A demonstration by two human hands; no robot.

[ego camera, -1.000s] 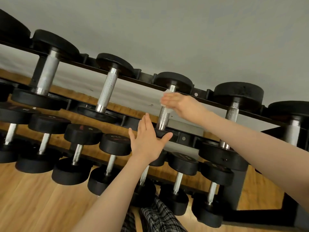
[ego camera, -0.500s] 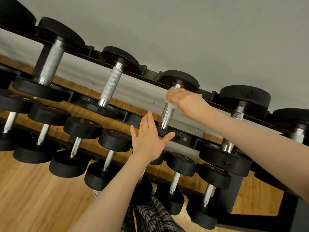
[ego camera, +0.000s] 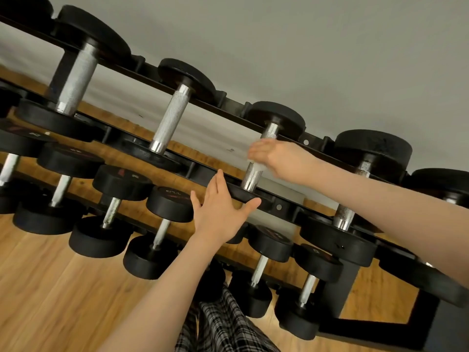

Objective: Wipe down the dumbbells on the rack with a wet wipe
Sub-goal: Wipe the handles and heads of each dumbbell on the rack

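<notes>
A black dumbbell with a knurled steel handle (ego camera: 251,176) lies on the top tier of the black rack (ego camera: 228,104). My right hand (ego camera: 275,154) grips the upper part of that handle with a white wet wipe (ego camera: 256,165) wrapped under the fingers. My left hand (ego camera: 220,210) lies flat with straight fingers against the dumbbell's near head (ego camera: 242,194), thumb spread to the right. Other top-tier dumbbells (ego camera: 172,118) sit to the left and right.
A lower tier holds several smaller black dumbbells (ego camera: 121,184) below my left arm. The wooden floor (ego camera: 50,288) lies under the rack, a grey wall (ego camera: 304,47) behind it. Plaid trousers (ego camera: 223,323) show at the bottom.
My right hand with the wipe has stayed around the upper handle, shifting slightly along it. My left hand keeps pressing the near head. The camera has moved closer and tilted.
</notes>
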